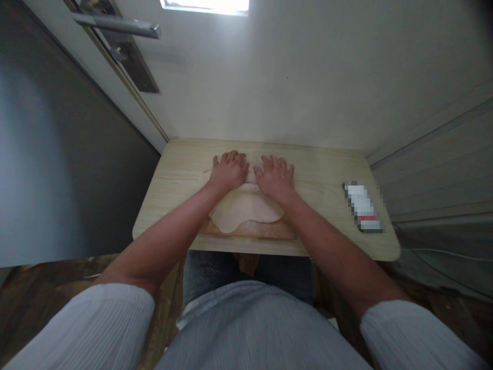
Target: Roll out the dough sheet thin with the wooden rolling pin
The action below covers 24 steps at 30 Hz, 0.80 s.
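A flat sheet of pale dough (246, 208) lies on a brown wooden board (265, 230) on a small light wooden table (177, 180). My left hand (228, 170) and my right hand (275, 177) rest side by side on the far part of the dough, palms down, fingers stretched forward. Between and under the palms a pale roll (250, 177) shows, either a rolling pin or rolled-up dough; I cannot tell which. The near edge of the dough is wavy and reaches almost to the board's front edge.
A blurred-out phone-like object (363, 206) lies on the table's right side. A white door with a metal lever handle (117, 24) stands at the back left. A dark wall is on the left, grey panelling on the right, a thin cable (442, 253) on the floor.
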Each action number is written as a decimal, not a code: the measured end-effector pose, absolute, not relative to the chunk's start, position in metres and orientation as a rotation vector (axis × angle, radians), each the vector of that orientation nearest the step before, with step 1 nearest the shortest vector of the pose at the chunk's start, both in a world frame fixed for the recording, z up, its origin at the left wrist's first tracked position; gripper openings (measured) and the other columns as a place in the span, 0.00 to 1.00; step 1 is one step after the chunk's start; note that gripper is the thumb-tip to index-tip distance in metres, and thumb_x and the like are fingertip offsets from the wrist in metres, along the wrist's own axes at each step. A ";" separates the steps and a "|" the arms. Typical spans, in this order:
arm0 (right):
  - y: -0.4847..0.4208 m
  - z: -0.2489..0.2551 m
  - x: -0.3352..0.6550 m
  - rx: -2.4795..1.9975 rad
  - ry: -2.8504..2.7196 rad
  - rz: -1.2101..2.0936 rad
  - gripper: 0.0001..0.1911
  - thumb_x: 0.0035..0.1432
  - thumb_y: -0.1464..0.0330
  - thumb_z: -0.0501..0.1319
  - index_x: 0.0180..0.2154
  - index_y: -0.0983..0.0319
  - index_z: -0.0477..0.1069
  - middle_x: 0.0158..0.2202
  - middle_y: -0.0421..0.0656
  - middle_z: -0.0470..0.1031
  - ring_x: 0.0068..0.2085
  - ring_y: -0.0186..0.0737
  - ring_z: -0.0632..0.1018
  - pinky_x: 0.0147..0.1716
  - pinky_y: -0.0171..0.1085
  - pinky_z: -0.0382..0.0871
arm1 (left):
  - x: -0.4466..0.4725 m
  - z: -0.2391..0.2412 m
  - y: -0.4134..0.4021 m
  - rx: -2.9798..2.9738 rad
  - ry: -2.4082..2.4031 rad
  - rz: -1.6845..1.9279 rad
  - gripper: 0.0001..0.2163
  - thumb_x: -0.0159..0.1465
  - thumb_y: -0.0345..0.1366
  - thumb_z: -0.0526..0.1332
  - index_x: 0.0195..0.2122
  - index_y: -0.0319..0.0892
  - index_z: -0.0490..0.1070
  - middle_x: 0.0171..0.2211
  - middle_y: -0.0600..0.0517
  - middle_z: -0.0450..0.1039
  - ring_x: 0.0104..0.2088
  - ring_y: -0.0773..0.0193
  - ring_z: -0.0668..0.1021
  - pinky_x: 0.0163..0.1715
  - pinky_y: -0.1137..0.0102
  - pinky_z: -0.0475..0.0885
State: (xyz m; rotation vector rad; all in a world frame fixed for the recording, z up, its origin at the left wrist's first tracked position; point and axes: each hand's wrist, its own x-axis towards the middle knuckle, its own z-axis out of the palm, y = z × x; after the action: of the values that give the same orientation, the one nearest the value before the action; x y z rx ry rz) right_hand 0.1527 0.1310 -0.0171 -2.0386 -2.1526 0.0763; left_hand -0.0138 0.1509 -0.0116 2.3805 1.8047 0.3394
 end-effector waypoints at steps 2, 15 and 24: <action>0.130 -0.018 0.153 -2.040 -2.155 0.076 0.32 0.72 0.52 0.43 0.68 0.61 0.60 0.70 0.54 0.60 0.68 0.63 0.60 0.63 0.68 0.48 | -0.014 -0.011 0.150 2.369 1.803 0.326 0.24 0.74 0.47 0.43 0.65 0.46 0.63 0.67 0.42 0.63 0.65 0.45 0.66 0.64 0.40 0.56; 0.114 -0.015 0.151 -2.006 -2.132 0.075 0.32 0.73 0.52 0.43 0.68 0.61 0.60 0.69 0.55 0.61 0.69 0.62 0.59 0.64 0.68 0.44 | -0.013 -0.007 0.136 2.377 1.800 0.337 0.24 0.74 0.47 0.43 0.65 0.46 0.65 0.66 0.43 0.65 0.64 0.46 0.66 0.64 0.41 0.55; 0.103 -0.019 0.150 -1.946 -2.115 0.029 0.31 0.72 0.52 0.45 0.67 0.62 0.63 0.67 0.55 0.64 0.68 0.61 0.60 0.64 0.66 0.43 | -0.014 -0.008 0.125 2.391 1.824 0.366 0.23 0.74 0.46 0.44 0.64 0.48 0.65 0.66 0.43 0.65 0.64 0.46 0.67 0.63 0.40 0.56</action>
State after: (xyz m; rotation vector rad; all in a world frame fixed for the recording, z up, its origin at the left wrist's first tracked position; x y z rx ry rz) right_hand 0.1505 0.1028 -0.0186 -1.9464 -2.1148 0.0286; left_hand -0.0139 0.1247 -0.0078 2.3911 1.8243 0.3664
